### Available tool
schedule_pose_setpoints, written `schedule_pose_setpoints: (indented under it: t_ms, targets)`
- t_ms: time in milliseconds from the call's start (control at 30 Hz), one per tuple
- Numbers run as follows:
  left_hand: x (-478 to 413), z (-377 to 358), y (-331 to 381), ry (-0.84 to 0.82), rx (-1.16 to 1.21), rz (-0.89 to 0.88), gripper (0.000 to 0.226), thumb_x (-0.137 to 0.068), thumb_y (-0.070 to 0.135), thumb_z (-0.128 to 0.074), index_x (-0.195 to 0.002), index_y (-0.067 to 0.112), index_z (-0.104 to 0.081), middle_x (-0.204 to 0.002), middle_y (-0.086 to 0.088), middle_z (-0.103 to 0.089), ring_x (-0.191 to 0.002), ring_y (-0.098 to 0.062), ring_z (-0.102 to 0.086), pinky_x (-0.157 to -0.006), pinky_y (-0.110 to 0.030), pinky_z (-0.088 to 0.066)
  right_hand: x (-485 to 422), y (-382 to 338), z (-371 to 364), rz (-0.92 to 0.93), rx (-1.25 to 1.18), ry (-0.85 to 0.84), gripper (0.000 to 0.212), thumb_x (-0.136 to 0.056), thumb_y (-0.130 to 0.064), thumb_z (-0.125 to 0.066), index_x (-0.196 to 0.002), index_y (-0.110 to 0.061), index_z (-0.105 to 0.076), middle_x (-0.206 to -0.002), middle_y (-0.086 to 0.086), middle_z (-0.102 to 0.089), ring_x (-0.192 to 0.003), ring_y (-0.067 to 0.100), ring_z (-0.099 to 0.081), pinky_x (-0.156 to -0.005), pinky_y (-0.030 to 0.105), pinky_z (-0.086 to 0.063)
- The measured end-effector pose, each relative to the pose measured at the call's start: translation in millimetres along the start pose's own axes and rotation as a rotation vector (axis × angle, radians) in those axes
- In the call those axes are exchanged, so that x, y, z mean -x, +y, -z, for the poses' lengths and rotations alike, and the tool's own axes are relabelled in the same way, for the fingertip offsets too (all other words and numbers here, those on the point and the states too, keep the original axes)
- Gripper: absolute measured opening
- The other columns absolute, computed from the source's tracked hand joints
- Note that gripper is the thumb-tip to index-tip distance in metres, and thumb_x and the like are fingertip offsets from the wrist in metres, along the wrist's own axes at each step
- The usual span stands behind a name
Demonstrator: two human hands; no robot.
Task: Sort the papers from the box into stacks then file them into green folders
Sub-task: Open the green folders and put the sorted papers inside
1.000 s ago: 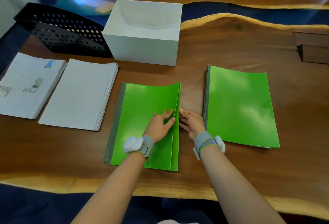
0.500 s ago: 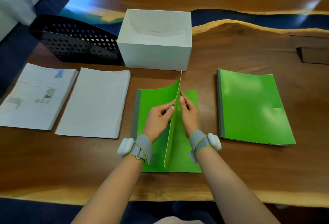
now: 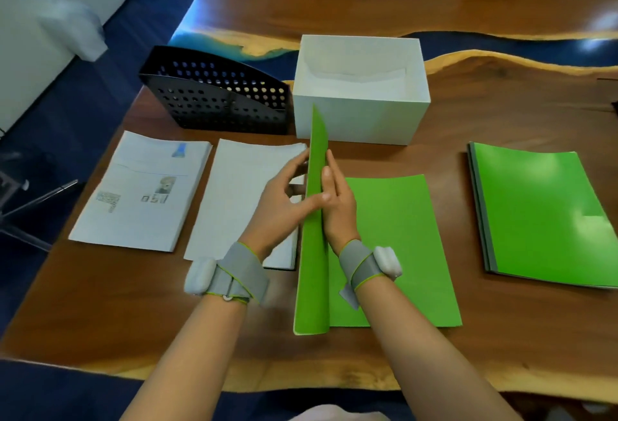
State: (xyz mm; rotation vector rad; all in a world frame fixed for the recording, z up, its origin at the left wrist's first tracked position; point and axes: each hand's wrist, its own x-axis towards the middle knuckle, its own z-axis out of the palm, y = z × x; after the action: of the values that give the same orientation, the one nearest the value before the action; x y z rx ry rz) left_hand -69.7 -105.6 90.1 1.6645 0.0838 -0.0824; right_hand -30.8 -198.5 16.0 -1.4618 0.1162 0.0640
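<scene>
Left hand (image 3: pixel 284 201) pinches the folder cover (image 3: pixel 315 253), now lifted upright; right hand (image 3: pixel 337 209) lies flat against it.

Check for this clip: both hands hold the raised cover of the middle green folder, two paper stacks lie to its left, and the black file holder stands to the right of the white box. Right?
Not quite. The head view shows the black file holder standing to the left of the white box, not to its right. The rest stands as stated.
</scene>
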Motion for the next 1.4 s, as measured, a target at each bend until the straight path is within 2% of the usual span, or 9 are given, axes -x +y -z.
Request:
schedule_pose_setpoints:
  t_ms: [133,267,433,533,667,833,1100,1300,1400]
  targets:
    - [3,64,-13,0.007,-0.017,0.064,0.087,-0.079,-0.007,-0.068,-0.147,0.031,-0.028,-0.120,0.004,-0.061,-0.094,-0.010,-0.066,-0.077,-0.026,-0.057,7,22,-26,0.000,0.267,-0.066,0.048,-0.099,-0.030,-0.046,-0.146,-0.026,-0.034,-0.156,0.002,-0.026,-0.145,0.013,-0.020,-0.119,0.035,-0.019]
    - [-5,110,-41,0.108,-0.147,0.109,0.094,-0.076,-0.009,-0.070,-0.149,0.028,-0.023,-0.119,-0.003,-0.061,-0.098,-0.014,-0.064,-0.075,-0.018,-0.054,9,46,-33,0.002,0.610,-0.088,0.056,-0.096,-0.038,-0.050,-0.148,-0.027,-0.029,-0.158,0.006,-0.018,-0.148,0.022,-0.008,-0.119,0.044,-0.014]
    - [-17,135,-92,0.203,-0.379,0.200,0.103,-0.069,-0.003,-0.079,-0.151,0.017,-0.020,-0.148,-0.007,-0.038,-0.132,-0.021,-0.041,-0.110,-0.034,-0.034,12,73,-28,-0.062,1.008,-0.178,0.070,-0.087,-0.060,-0.050,-0.148,-0.039,-0.022,-0.161,0.001,-0.006,-0.148,0.023,0.008,-0.115,0.059,-0.002]
    - [-23,139,-121,0.183,-0.487,0.280,0.107,-0.065,0.006,-0.084,-0.150,0.012,-0.020,-0.150,-0.013,-0.033,-0.137,-0.026,-0.034,-0.114,-0.037,-0.028,12,85,-26,-0.140,1.112,-0.227,0.083,-0.078,-0.072,-0.052,-0.148,-0.043,-0.017,-0.161,-0.001,0.003,-0.147,0.025,0.015,-0.109,0.067,0.001]
    - [-27,134,-145,0.167,-0.713,0.353,0.099,-0.066,0.026,-0.085,-0.148,0.016,-0.030,-0.138,-0.018,-0.039,-0.128,-0.035,-0.037,-0.109,-0.040,-0.031,11,97,-23,-0.223,1.212,-0.262,0.100,-0.067,-0.082,-0.051,-0.148,-0.046,-0.005,-0.160,-0.002,0.014,-0.145,0.029,0.020,-0.105,0.073,0.002]
    - [-36,142,-150,0.326,-0.825,0.430,0.076,-0.085,0.034,-0.068,-0.147,0.015,-0.028,-0.150,-0.014,-0.026,-0.135,-0.035,-0.024,-0.109,-0.042,-0.025,8,108,-18,-0.259,1.359,-0.327,0.109,-0.062,-0.088,-0.047,-0.147,-0.046,0.007,-0.157,-0.002,0.024,-0.144,0.033,0.022,-0.104,0.074,0.001]
    - [-50,151,-152,0.376,-0.687,0.687,0.068,-0.091,0.028,-0.062,-0.136,-0.011,-0.029,-0.143,-0.028,-0.036,-0.134,-0.039,-0.033,-0.110,-0.043,-0.028,12,118,-13,-0.168,1.422,-0.299,0.098,-0.071,-0.088,-0.033,-0.147,-0.044,0.010,-0.158,-0.001,0.021,-0.144,0.030,0.021,-0.112,0.062,0.005]
    - [-50,158,-158,0.306,-0.651,0.668,0.052,-0.093,0.031,-0.057,-0.129,-0.005,-0.048,-0.134,-0.025,-0.049,-0.127,-0.039,-0.042,-0.102,-0.039,-0.036,14,122,-6,-0.118,1.426,-0.258,0.097,-0.071,-0.088,-0.028,-0.149,-0.041,0.007,-0.158,-0.003,0.017,-0.146,0.025,0.017,-0.116,0.051,0.003]
    - [-53,162,-157,0.347,-0.389,0.662,0.041,-0.089,0.023,-0.064,-0.120,-0.004,-0.058,-0.124,-0.022,-0.060,-0.112,-0.037,-0.058,-0.097,-0.042,-0.046,13,125,-4,-0.112,1.427,-0.267,0.096,-0.071,-0.089,-0.025,-0.149,-0.041,0.007,-0.158,-0.003,0.017,-0.146,0.024,0.017,-0.117,0.050,0.005]
